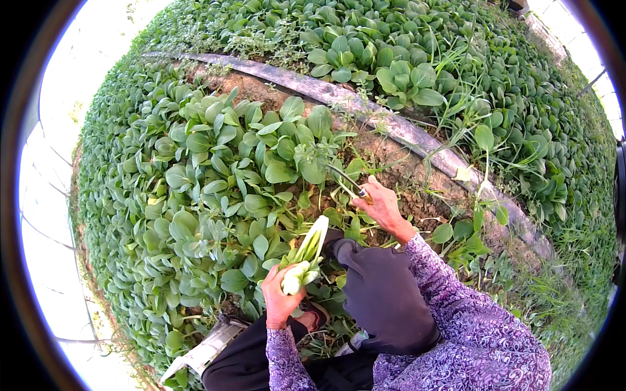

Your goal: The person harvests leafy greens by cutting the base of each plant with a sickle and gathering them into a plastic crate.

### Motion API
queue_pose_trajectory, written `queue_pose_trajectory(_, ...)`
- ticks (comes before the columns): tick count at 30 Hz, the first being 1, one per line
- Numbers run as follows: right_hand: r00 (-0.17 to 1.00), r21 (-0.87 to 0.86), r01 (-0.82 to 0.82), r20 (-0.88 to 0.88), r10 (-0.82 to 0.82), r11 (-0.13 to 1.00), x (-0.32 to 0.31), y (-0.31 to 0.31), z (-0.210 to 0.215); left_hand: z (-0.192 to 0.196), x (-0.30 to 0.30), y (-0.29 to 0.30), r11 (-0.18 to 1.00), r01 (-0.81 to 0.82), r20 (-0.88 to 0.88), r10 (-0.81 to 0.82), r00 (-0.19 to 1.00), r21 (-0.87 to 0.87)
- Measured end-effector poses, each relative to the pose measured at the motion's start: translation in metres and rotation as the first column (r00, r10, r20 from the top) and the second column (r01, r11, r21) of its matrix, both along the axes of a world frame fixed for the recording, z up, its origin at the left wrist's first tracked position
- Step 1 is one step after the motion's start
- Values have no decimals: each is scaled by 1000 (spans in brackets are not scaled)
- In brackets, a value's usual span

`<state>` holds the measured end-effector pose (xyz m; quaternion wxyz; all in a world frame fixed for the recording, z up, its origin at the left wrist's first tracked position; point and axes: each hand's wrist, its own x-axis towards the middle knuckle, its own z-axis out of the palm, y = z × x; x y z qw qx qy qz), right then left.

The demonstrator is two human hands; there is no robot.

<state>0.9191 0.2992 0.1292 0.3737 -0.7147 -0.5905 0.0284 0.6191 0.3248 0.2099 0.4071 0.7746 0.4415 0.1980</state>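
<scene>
Close in front of my left knee, my left hand (279, 298) is closed around a bunch of cut bok choy (312, 246), its pale stem ends showing at the palm and in the upright stalks. My right hand (383, 207) grips a small sickle (345, 176) by its handle. The thin, dark, curved blade points up and left, in front of the leaves of the growing bok choy (279, 171). Part of the handle is hidden by my fingers. The two hands are apart, the right one farther away over bare soil.
Dense bok choy (189, 225) fills the bed on the left. A flat grey irrigation strip (339, 98) runs diagonally across brown soil (404, 169), with another leafy bed (508, 104) beyond it. Grassy weeds (548, 300) grow at right. A whitish crate-like object (212, 345) lies beside my leg.
</scene>
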Motion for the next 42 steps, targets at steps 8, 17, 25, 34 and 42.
queue_pose_trajectory(8,208,-89,-308,-978,-24,947,-56,11,57,-15,5,-2,871,-26,300,196,934,-491)
queue_pose_trajectory(17,391,-87,-444,-915,105,892,-70,19,59,-1,25,13,807,7,473,340,813,-591)
queue_pose_trajectory(25,505,-198,-368,-863,16,908,-44,17,39,-61,45,-15,312,242,393,672,628,-919)
queue_pose_trajectory(34,903,-185,-157,371,216,970,82,74,-79,-5,81,39,596,123,395,351,849,-794)
queue_pose_trajectory(42,667,-419,-88,649,366,904,111,-29,-101,-15,204,150,771,597,-452,-460,764,223)
